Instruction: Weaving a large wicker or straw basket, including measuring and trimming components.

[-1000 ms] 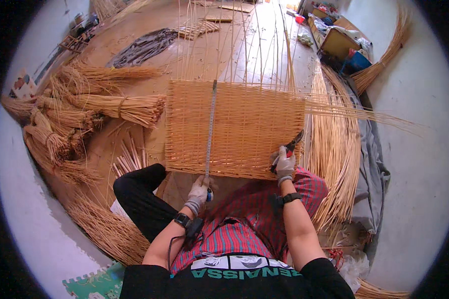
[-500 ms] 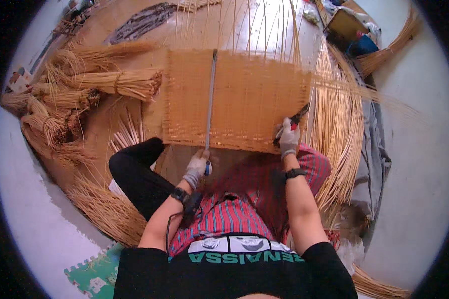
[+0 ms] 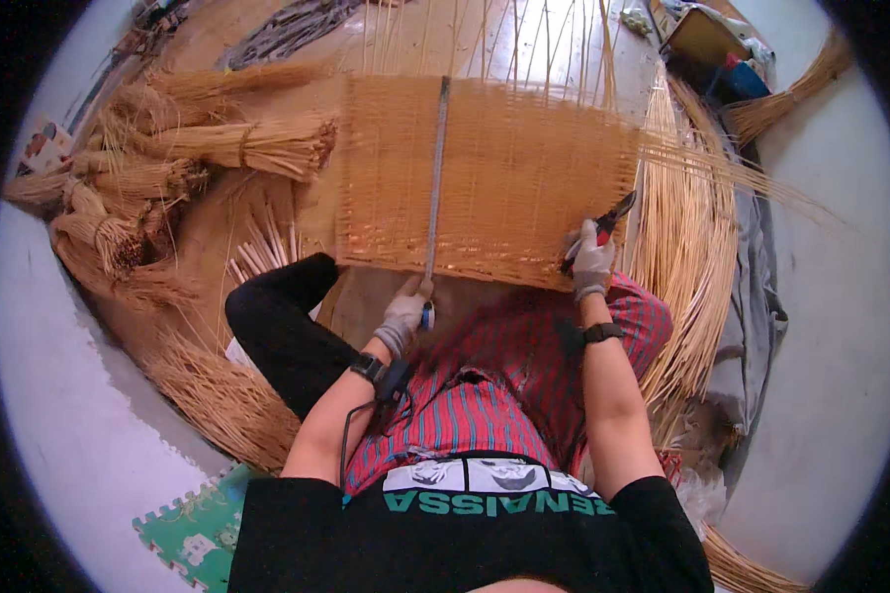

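A rectangular woven wicker panel lies before my crossed legs, with long unwoven strands sticking out at its far and right sides. My left hand, gloved, is closed around a small blue tape measure just below the panel's near edge. From it the metal tape blade runs straight across the weave to the far edge. At the near right corner, my gloved right hand grips pruning shears with red-and-black handles, their tips pointing up and right. Part of the shears is hidden by the fingers.
Tied bundles of wicker rods are piled at left, with loose rods nearer me. Long pale rods lie at right on a grey cloth. A green foam mat is at lower left.
The panel, the floor and both hands sit slightly further right in the view, as if the head turned. The shears show more clearly; both hands keep their holds.
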`<state>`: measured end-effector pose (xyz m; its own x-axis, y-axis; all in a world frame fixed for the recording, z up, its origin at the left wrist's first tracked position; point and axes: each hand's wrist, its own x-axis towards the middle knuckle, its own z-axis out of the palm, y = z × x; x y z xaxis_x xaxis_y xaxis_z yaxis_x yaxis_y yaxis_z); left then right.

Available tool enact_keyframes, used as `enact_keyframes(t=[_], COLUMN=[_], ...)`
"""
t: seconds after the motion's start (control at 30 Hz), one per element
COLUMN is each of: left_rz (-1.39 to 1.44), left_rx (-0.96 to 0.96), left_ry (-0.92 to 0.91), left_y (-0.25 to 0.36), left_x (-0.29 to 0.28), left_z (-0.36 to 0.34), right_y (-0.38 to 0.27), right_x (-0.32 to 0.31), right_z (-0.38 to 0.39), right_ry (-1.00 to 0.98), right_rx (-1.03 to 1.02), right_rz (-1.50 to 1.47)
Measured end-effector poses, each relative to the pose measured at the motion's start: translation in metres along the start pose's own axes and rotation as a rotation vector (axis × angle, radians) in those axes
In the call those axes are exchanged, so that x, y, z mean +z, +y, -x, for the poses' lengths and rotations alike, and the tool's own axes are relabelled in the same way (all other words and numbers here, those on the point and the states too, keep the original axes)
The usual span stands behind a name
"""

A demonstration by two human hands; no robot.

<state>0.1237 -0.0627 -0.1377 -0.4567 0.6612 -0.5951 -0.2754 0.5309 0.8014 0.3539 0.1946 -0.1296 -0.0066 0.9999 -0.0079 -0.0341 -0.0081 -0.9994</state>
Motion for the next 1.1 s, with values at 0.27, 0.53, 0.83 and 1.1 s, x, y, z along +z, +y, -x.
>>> enact_keyframes(t=[0.27,0.53,0.83,1.1], left_rz=[0.101,0.055,0.466,0.337], left_rx=[0.167,0.115,0.054,-0.031], left_ry=[-0.146,-0.163,-0.346,-0.245], left_y=[-0.010,0.007,-0.065,0.010], left_x=[0.005,0.024,0.046,0.047], left_z=[0.000,0.019,-0.041,0.011], right_y=[-0.007,-0.001,-0.021,-0.027], right_x=[0.004,0.004,0.011,0.013], right_z=[0.006,0.010,0.017,0.010], right_ry=[-0.011,-0.004,-0.046,-0.036], right_rx=[-0.065,-0.065,-0.021,-0.065], right_rz=[0.070,-0.018,0.043,0.085])
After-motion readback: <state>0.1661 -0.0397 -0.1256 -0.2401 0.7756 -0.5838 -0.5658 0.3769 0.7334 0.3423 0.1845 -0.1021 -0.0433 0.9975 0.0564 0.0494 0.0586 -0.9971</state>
